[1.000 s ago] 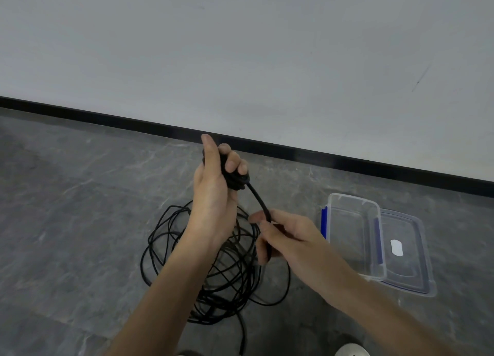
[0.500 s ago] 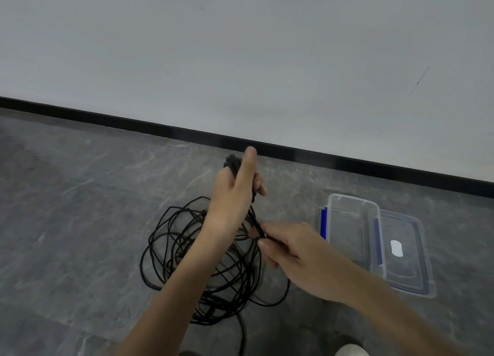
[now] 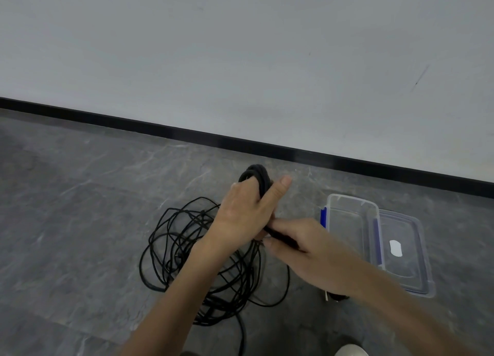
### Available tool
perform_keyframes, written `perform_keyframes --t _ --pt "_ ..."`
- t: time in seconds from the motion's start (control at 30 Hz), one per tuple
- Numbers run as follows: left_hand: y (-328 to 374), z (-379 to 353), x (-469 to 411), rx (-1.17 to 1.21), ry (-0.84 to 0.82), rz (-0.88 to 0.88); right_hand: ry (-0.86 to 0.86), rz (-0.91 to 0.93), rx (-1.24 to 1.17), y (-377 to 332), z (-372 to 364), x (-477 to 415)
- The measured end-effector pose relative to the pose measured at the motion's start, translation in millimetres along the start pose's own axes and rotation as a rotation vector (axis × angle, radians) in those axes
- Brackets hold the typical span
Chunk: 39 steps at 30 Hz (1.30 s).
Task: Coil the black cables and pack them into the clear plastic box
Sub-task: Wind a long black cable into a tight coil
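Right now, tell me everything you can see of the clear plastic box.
The clear plastic box is rectangular, see-through, apparently empty. It stands open on the grey floor, right of the cable tangle, a blue latch on its left end. Its lid, bearing a white label, lies flat along its right side.

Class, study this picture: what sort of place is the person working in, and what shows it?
Likely an indoor room, worked at floor level: grey stone-look floor, plain pale wall with black skirting, and the black cables and clear plastic box lying directly on the floor.
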<state>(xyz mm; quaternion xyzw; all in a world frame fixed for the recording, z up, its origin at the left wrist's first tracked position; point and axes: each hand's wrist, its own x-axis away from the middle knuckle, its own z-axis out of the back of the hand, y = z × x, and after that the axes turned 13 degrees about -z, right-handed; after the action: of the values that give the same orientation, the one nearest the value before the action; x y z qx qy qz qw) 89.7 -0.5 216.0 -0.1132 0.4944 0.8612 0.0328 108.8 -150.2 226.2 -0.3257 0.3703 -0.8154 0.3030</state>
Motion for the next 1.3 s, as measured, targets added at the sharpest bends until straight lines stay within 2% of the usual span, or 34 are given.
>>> perform_keyframes --t 0.1,0.23,0.3,0.43,0.63,0.73,0.93,1.0,1.13,1.2,1.3 --pt "-5.4 -0.5 3.9 -0.075 -0.189 0.078 0.083 0.059 0.057 1.5 8.0 -0.9" --pt "2.3 2.8 4.4 0.171 -0.484 0.168 0.098 0.095 -0.131 1.3 18.8 1.3" --pt "10.3 5.3 3.7 0.255 -0.525 0.19 0.119 0.093 -0.225 1.1 21.6 3.3" --pt "22.7 7.9 5.3 0.376 -0.571 0.22 0.248 0.102 -0.23 5.5 29.0 1.8" --pt "23.6 12.2 6.5 0.411 -0.646 0.114 0.134 0.118 -0.324 7.6 34.4 4.1" --pt "21.6 11.7 6.8 0.349 -0.668 0.085 0.139 0.126 -0.246 11.7 37.9 4.7" --pt "23.0 13.1 7.1 0.434 -0.655 0.148 0.337 0.267 0.0 20.0 37.6 -0.1" --pt "21.2 14.4 7.4 0.429 -0.624 0.131 0.341 0.241 0.063 21.6 36.7 -2.0" --pt "19.3 15.2 6.2 0.386 -0.537 0.111 0.157 0.005 -0.164 19.4 38.0 -2.0" --pt "20.8 17.0 5.8 0.397 -0.488 0.089 0.07 -0.057 -0.277 21.0 40.7 -1.0" --pt "22.1 20.5 4.9 0.457 -0.447 0.085 -0.001 -0.14 -0.264 27.8 37.7 -4.2"
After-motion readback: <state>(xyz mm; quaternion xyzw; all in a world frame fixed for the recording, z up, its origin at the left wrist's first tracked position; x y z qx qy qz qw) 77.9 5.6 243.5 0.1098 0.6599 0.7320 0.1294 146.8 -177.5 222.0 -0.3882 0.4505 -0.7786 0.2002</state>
